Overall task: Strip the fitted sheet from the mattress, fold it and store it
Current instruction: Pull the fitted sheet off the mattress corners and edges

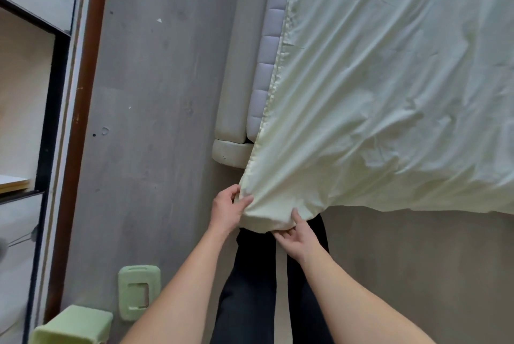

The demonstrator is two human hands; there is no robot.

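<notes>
Closest in, both hands are on the near corner of the sheet (389,88): the left hand (225,209) has its grip closed on the bunched corner, thumb on top and fingers under the fabric, and the right hand (296,238) pinches the lower hem of that same corner, one finger pointing up against the cloth. The sheet is pale yellow-green, pretty wrinkled, with a gathered elastic edge running up its left side. The corner is pulled off and hangs in front of the person's dark trousers (250,288), while the rest still lies spread over the mattress (267,71), whose quilted lavender side shows just left of the elastic edge. Under that the white bed base (233,149) sticks out at the corner. Left of the bed there's an open strip of grey floor (155,93), running away up the frame, bounded on the far left by a brown-edged shelf unit (41,93). Two green plastic bits (139,291) sit on the floor near the bottom left.
</notes>
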